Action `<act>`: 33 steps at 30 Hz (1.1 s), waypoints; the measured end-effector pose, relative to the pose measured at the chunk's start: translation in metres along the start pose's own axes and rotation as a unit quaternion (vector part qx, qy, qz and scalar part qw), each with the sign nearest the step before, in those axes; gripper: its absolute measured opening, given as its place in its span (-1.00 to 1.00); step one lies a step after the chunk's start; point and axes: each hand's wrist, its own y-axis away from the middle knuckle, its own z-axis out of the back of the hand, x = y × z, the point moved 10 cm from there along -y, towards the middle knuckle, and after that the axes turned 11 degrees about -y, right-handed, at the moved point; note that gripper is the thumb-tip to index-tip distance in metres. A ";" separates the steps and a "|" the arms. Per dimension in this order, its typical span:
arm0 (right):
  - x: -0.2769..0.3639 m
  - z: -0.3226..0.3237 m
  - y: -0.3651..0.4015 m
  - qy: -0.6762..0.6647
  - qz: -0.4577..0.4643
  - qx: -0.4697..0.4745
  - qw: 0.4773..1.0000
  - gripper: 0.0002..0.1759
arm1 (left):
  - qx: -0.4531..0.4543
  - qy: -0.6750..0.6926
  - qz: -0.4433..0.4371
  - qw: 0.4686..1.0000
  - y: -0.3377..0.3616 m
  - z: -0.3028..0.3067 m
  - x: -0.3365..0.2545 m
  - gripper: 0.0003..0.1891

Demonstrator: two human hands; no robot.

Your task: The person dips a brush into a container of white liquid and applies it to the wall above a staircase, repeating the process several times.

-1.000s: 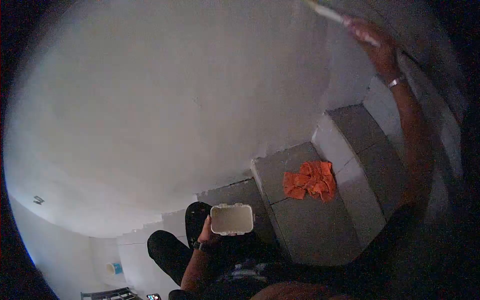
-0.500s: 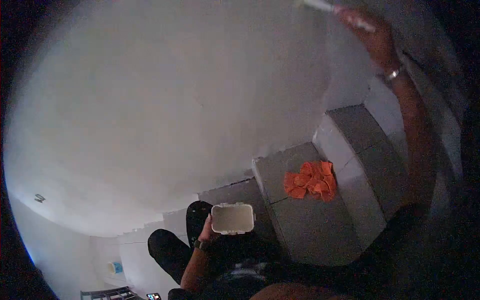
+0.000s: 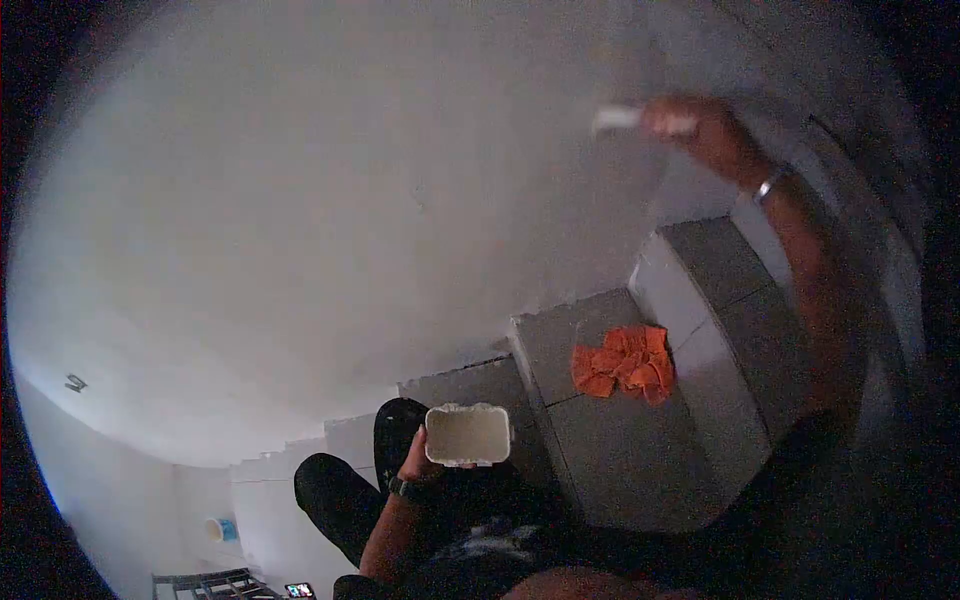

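My right hand (image 3: 705, 135) is closed around the handle of a paintbrush (image 3: 618, 119), raised against the pale wall (image 3: 350, 200) at the upper right. Motion blurs the brush, and its pale head points left. Low in the middle, my left hand (image 3: 419, 457) grips a cream rectangular plastic tub (image 3: 467, 435) by its left side, with the thumb along the rim. The tub's open top faces up over my lap, showing a pale inside.
Grey tiled stairs (image 3: 640, 460) climb along the wall to the right. An orange cloth (image 3: 625, 362) lies crumpled on one step. At lower left are a blue-and-white bucket (image 3: 221, 530), a dark ladder-like frame (image 3: 215, 584) and a lit phone (image 3: 299, 591).
My right hand and the paintbrush have moved down along the wall. My left hand holds the tub in nearly the same place.
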 end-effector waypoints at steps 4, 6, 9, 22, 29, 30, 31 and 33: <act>0.011 0.078 -0.018 0.047 0.013 -0.168 0.985 -0.87 | -0.001 -0.003 0.002 1.000 0.004 -0.007 -0.009 -0.31; 0.036 0.093 -0.009 0.100 0.126 -0.237 0.958 -0.86 | 0.009 0.000 -0.006 1.000 0.002 -0.007 -0.009 -0.31; 0.018 0.048 0.012 0.126 0.106 -0.145 0.976 -0.86 | 0.017 0.036 0.015 0.999 -0.001 0.000 0.003 -0.31; 0.008 0.075 -0.002 0.062 0.060 -0.118 0.989 -0.82 | -0.049 -0.037 0.008 0.998 0.005 0.003 -0.007 -0.33; -0.019 0.002 0.058 0.067 0.033 -0.057 0.996 -0.84 | 0.003 0.004 -0.021 1.000 0.005 -0.007 -0.015 -0.34; -0.016 -0.023 0.068 0.060 0.032 -0.042 0.997 -0.85 | 0.005 0.006 -0.022 1.000 0.005 -0.007 -0.015 -0.34; -0.047 -0.048 0.087 -0.023 -0.156 -0.012 0.987 -0.86 | 0.007 0.006 -0.024 1.000 0.006 -0.008 -0.014 -0.34; -0.057 -0.099 0.123 -0.159 -0.299 0.027 0.941 -0.89 | 0.012 0.007 -0.029 0.999 0.007 -0.009 -0.015 -0.34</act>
